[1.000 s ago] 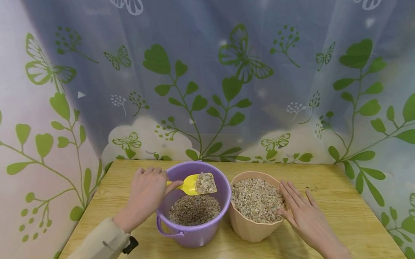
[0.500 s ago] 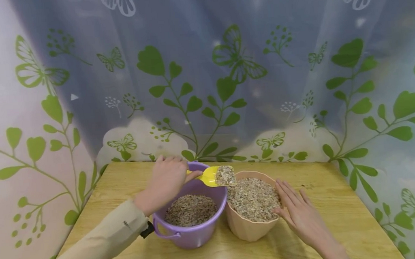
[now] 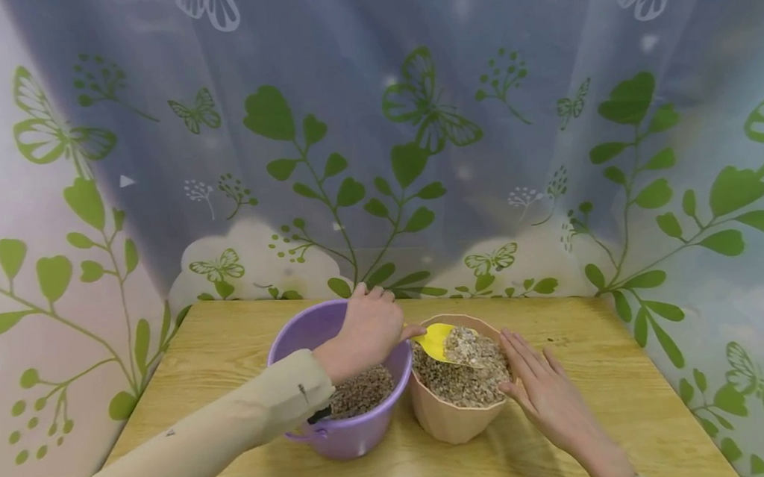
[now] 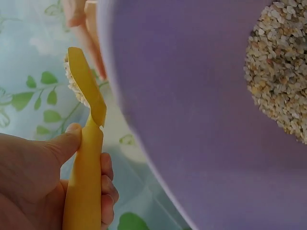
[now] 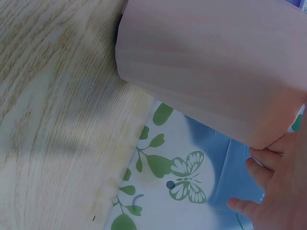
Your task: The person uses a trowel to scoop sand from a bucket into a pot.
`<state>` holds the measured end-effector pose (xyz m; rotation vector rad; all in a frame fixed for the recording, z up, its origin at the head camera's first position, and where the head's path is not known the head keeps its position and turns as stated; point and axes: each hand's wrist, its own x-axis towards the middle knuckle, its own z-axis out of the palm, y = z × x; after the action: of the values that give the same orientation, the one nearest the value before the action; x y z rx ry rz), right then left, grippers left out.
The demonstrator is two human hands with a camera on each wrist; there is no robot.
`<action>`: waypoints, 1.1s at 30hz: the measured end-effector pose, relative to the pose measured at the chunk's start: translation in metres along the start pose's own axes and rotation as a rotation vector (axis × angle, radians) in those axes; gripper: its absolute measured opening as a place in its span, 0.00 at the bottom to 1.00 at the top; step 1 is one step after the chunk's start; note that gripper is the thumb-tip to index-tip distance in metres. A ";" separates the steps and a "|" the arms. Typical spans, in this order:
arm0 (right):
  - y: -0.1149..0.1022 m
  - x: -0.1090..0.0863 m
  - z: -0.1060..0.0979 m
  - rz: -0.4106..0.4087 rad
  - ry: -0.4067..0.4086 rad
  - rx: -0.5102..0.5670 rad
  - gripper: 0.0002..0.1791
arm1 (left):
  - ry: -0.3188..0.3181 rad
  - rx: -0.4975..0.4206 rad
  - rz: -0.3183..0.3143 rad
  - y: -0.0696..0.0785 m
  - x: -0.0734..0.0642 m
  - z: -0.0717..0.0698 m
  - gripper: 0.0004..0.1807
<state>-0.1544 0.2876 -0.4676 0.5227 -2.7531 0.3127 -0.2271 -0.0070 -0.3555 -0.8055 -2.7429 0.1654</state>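
Note:
My left hand [image 3: 367, 329] grips the handle of a yellow toy shovel [image 4: 85, 172], its thumb pressed along the top. In the head view the shovel's blade, heaped with pale gravel [image 3: 467, 345], is over the peach faceted pot [image 3: 460, 423], which is itself nearly full of gravel. Against the pot's right rim rests my right hand [image 3: 552, 397], its fingers straight; the right wrist view shows these fingers [image 5: 261, 170] at the pot's edge. Beneath my left forearm stands a purple bucket [image 3: 354, 439] with darker gravel [image 3: 366, 393] low inside, partly hidden by the sleeve.
Bucket and pot stand side by side on a wooden table [image 3: 228, 333]. A printed curtain [image 3: 346, 121] with leaves and butterflies encloses the back and both sides. The bucket's purple handle [image 3: 300, 437] hangs at its front left.
My left hand has carried the loaded shovel rightward, from above the purple bucket to over the peach pot, and the blade is now lower. My right hand stays on the pot's rim.

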 end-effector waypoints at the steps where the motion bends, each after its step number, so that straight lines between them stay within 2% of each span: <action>1: 0.000 0.000 0.000 0.001 0.000 0.001 0.40 | -0.015 0.004 0.003 0.003 0.003 0.001 0.33; 6: 0.002 0.000 0.002 0.006 0.000 0.014 0.40 | -0.085 0.038 0.009 0.019 0.014 0.006 0.33; 12: 0.001 -0.001 0.002 0.001 0.019 0.008 0.39 | -0.157 0.092 0.055 0.032 0.022 0.008 0.32; 18: 0.001 -0.001 0.002 0.000 0.029 0.008 0.39 | -0.127 0.143 0.122 0.035 0.024 0.009 0.31; 22: 0.001 -0.001 0.002 0.005 0.028 0.020 0.39 | -0.137 0.168 0.150 0.032 0.023 0.005 0.30; 26: 0.000 -0.001 0.002 0.010 0.031 0.031 0.39 | -0.155 0.184 0.171 0.029 0.023 0.000 0.29; 33: 0.000 0.000 0.002 0.013 0.024 0.039 0.39 | -0.134 0.266 0.189 0.023 0.022 -0.013 0.27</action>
<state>-0.1548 0.2873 -0.4701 0.5082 -2.7327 0.3743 -0.2288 0.0249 -0.3428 -1.0066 -2.6809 0.6292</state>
